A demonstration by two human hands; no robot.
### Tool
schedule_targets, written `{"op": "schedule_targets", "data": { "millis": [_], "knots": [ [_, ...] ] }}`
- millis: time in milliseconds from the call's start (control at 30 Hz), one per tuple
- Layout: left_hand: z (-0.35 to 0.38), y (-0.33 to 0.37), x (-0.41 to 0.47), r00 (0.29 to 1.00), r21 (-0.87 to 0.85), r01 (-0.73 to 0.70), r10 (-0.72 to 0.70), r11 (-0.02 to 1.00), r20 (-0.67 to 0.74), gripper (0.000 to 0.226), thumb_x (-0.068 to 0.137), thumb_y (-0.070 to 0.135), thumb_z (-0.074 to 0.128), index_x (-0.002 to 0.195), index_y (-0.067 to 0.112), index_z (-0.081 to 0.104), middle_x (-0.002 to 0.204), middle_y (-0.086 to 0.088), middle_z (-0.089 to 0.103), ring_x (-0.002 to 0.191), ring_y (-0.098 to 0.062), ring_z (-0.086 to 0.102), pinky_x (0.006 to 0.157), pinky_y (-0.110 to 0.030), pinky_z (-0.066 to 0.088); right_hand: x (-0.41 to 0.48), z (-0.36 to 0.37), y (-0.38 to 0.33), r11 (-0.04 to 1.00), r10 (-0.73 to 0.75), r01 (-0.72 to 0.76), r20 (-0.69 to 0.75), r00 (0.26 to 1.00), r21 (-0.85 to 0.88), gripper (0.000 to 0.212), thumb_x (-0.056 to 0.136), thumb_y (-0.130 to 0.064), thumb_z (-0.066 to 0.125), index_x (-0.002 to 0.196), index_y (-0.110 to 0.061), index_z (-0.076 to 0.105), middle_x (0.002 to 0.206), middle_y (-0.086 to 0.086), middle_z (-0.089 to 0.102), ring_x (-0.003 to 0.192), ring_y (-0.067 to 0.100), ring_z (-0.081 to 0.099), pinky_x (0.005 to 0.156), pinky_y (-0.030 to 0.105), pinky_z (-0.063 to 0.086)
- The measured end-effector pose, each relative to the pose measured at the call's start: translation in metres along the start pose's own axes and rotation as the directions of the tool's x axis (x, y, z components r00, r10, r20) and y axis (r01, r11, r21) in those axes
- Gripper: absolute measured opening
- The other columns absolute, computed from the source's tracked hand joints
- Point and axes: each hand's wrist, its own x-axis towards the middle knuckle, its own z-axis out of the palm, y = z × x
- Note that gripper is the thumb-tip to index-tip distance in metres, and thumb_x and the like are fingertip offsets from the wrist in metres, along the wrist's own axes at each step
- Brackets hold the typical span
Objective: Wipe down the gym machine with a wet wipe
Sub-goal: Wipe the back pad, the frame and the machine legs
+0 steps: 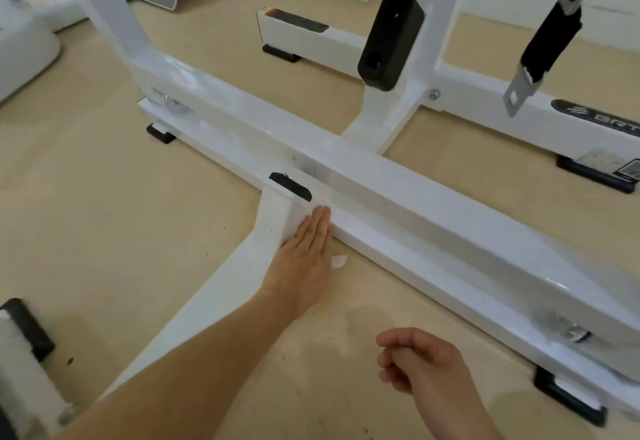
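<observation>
Gym machine (pixel 381 176) on tan floor (pixel 104 214)

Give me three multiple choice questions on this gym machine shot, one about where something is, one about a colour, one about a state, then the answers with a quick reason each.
1. Where does the left hand lie?
A. on the black roller pad
B. at the joint of the side leg and the long floor bar
C. on the strap buckle

2. What colour is the machine frame?
A. white
B. black
C. grey

3. How is the right hand?
A. flat on the frame
B. gripping a wipe
C. loosely curled, holding nothing

Answers:
1 B, its straight fingers press the wet wipe against that joint.
2 A, the tubes in view are glossy white.
3 C, it hovers over the floor, fingers bent round nothing.
</observation>
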Motion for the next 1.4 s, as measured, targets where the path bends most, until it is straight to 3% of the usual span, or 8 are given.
{"op": "schedule_targets", "data": {
  "millis": [233, 467, 633, 800, 933, 1167, 1267, 1400],
  "knots": [
    [-0.018, 0.039, 0.021, 0.918, -0.633, 0.31, -0.397, 0.709, 0.004, 0.035, 0.092, 0.002, 0.036, 0.123, 0.001, 0.053, 0.146, -0.024, 0.041, 0.14, -0.037, 0.033, 0.114, -0.049, 0.024, -0.009, -0.019, 0.012, 0.999, 0.049, -0.048, -0.03, 0.998, 0.025, 0.029, 0.087, 0.015, 0.046, 0.078, -0.001, 0.069, 0.056, 0.007, 0.064, 0.045, 0.014, 0.057, 0.049, 0.022, 0.041],
    [-0.061, 0.136, 0.021, 1.0, -0.563, 0.009, 0.0, 0.826, 0.016, 0.065, 0.088, 0.012, 0.005, 0.151, -0.002, 0.001, 0.16, -0.019, -0.001, 0.148, -0.03, -0.006, 0.117, -0.038, -0.011, -0.017, -0.052, 0.018, 0.971, 0.147, -0.11, -0.167, 0.975, 0.215, 0.026, 0.088, 0.009, 0.045, 0.089, 0.0, 0.069, 0.067, 0.011, 0.065, 0.06, 0.02, 0.059, 0.06, 0.028, 0.045],
    [-0.056, 0.142, 0.02, 0.889, -0.364, -0.458, 0.414, 0.811, -0.196, 0.06, 0.091, 0.008, 0.009, 0.151, 0.001, 0.001, 0.16, -0.015, 0.0, 0.148, -0.029, 0.001, 0.117, -0.039, -0.006, -0.017, -0.091, 0.025, 0.97, 0.196, -0.145, -0.269, 0.943, 0.197, 0.025, 0.088, 0.008, 0.046, 0.099, -0.001, 0.066, 0.072, 0.011, 0.067, 0.066, 0.021, 0.06, 0.062, 0.028, 0.046],
    [-0.053, 0.109, 0.03, 0.995, -0.45, -0.094, 0.105, 0.888, -0.002, 0.076, 0.08, 0.009, 0.068, 0.146, -0.004, 0.031, 0.149, -0.021, 0.037, 0.139, -0.033, 0.036, 0.115, -0.043, 0.025, -0.011, -0.111, 0.017, 0.967, 0.194, -0.164, -0.145, 0.97, 0.195, 0.025, 0.091, -0.006, 0.057, 0.113, -0.015, 0.063, 0.101, 0.007, 0.073, 0.086, 0.02, 0.068, 0.069, 0.028, 0.053],
    [-0.086, 0.163, 0.007, 0.969, -0.642, -0.138, 0.236, 0.755, 0.07, 0.082, 0.092, 0.006, 0.044, 0.147, 0.008, -0.015, 0.157, -0.007, -0.019, 0.148, -0.021, -0.013, 0.121, -0.033, 0.002, -0.008, -0.099, 0.011, 0.938, 0.21, -0.218, 0.06, 0.976, 0.27, 0.039, 0.089, -0.004, 0.051, 0.118, -0.029, 0.061, 0.105, 0.003, 0.072, 0.097, 0.024, 0.067, 0.086, 0.039, 0.055],
    [-0.13, 0.202, -0.004, 0.817, -0.871, -0.124, 0.547, 0.475, 0.182, 0.08, 0.092, 0.01, 0.052, 0.154, 0.015, 0.002, 0.162, 0.006, -0.004, 0.148, -0.008, -0.005, 0.116, -0.017, 0.007, -0.023, -0.165, 0.005, 0.919, 0.196, -0.175, 0.023, 0.98, -0.353, 0.015, 0.083, 0.002, 0.062, 0.076, -0.01, 0.068, 0.069, 0.003, 0.067, 0.071, 0.019, 0.066, 0.058, 0.016, 0.049],
    [-0.147, 0.198, -0.015, 0.82, -0.95, 0.096, 0.518, 0.296, 0.244, 0.069, 0.083, -0.003, 0.05, 0.146, 0.022, 0.033, 0.138, 0.013, 0.04, 0.134, -0.012, 0.038, 0.091, -0.007, 0.034, -0.039, -0.183, -0.017, 0.728, 0.196, -0.065, 0.116, 0.974, -0.682, 0.003, 0.081, -0.01, 0.071, 0.078, -0.008, 0.07, 0.058, -0.006, 0.065, 0.066, 0.013, 0.064, 0.054, 0.009, 0.044],
    [-0.161, 0.178, -0.009, 0.898, -0.944, 0.261, 0.309, 0.201, 0.314, 0.043, 0.085, 0.005, 0.058, 0.119, 0.029, 0.068, 0.119, 0.016, 0.066, 0.107, -0.001, 0.06, 0.095, -0.017, 0.045, -0.069, -0.185, -0.054, 0.373, 0.198, 0.132, 0.218, 0.956, -0.919, 0.024, 0.079, -0.025, 0.077, 0.095, -0.009, 0.067, 0.073, -0.004, 0.062, 0.07, 0.013, 0.056, 0.045, 0.008, 0.036]
  ]
}}
